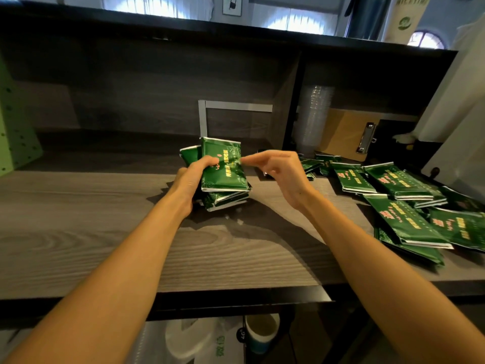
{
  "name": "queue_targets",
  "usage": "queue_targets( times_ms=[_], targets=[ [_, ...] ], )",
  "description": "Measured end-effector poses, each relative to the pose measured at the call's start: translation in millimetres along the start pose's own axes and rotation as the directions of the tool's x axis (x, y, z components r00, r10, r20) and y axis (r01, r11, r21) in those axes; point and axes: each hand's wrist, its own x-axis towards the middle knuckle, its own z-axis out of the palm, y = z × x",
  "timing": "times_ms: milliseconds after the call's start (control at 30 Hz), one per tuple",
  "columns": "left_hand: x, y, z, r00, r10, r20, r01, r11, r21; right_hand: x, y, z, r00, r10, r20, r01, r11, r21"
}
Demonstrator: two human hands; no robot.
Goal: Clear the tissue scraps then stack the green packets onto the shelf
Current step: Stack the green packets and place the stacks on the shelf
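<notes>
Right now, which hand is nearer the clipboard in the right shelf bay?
Right. The right hand is left of and in front of the clipboard, fingertips over the packet stack. The left hand grips that stack, farther left.

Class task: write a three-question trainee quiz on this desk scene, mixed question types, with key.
1. True or false: the left hand grips a stack of green foil packets.
2. The loose pile of green foil packets lies: A left of the hands; B right of them; C under the desk.
3. Fill in: the right hand pinches at the ____ packet of the held stack.
Key: 1 true; 2 B; 3 top.
</notes>
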Motion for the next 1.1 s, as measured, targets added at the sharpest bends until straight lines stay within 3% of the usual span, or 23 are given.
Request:
queue_targets(
  times_ms=[67, 133, 200, 367, 500, 567, 700, 833, 967, 1033, 1100],
  targets=[
    [0.5, -0.7, 0.0, 1.000, -0.007, -0.025, 0.006, 1.000, -0.021, 7.0, 8.8, -10.3, 0.971, 0.038, -0.238, -0.066, 0.991, -0.113],
    [0.6, -1.3, 0.5, 0.999, -0.004, -0.051, 0.003, 0.999, -0.036, 12.5, 21.3, -21.6, 0.927, 0.008, -0.376, -0.175, 0.895, -0.411],
    [1.6, -1.8, 2.0, 0.998, 0.001, -0.064, -0.003, 1.000, -0.027, 13.3, 30.8, -31.2, 0.943, 0.007, -0.333, -0.231, 0.734, -0.639],
    [4.1, 0.6, 5.6, 0.999, 0.000, -0.043, 0.000, 1.000, 0.007, 21.2, 43.0, -30.4, 0.989, 0.102, -0.106, -0.142, 0.484, -0.864],
    [4.0, 0.0, 6.8, 0.999, 0.001, -0.034, -0.001, 1.000, 0.011, 30.6, 51.6, -28.4, 0.962, 0.228, -0.149, -0.215, 0.303, -0.929],
    [3.9, 0.1, 7.0, 0.999, 0.000, -0.034, 0.001, 1.000, 0.015, 32.3, 53.4, -31.1, 0.942, 0.285, -0.179, -0.256, 0.259, -0.932],
    [2.7, 0.9, 7.8, 1.000, -0.016, -0.019, 0.016, 1.000, 0.024, 27.7, 46.3, -33.1, 0.963, 0.247, -0.106, -0.190, 0.348, -0.918],
    [0.5, 1.9, 6.9, 1.000, -0.019, -0.021, 0.019, 0.999, 0.027, 16.6, 33.3, -28.3, 0.988, 0.156, -0.020, -0.105, 0.559, -0.822],
    [-2.8, 3.1, 5.5, 1.000, -0.020, -0.015, 0.020, 0.999, 0.032, 6.5, 23.8, -22.7, 0.989, 0.056, -0.140, -0.122, 0.839, -0.531],
    [-4.6, 3.4, 5.3, 1.000, -0.015, -0.012, 0.015, 0.999, 0.039, 9.1, 27.6, -23.8, 0.970, 0.001, -0.243, -0.146, 0.800, -0.582],
    [-6.2, 3.7, 5.5, 1.000, -0.014, -0.008, 0.014, 0.999, 0.045, 11.5, 32.2, -24.6, 0.956, -0.015, -0.294, -0.221, 0.621, -0.752]
  ],
)
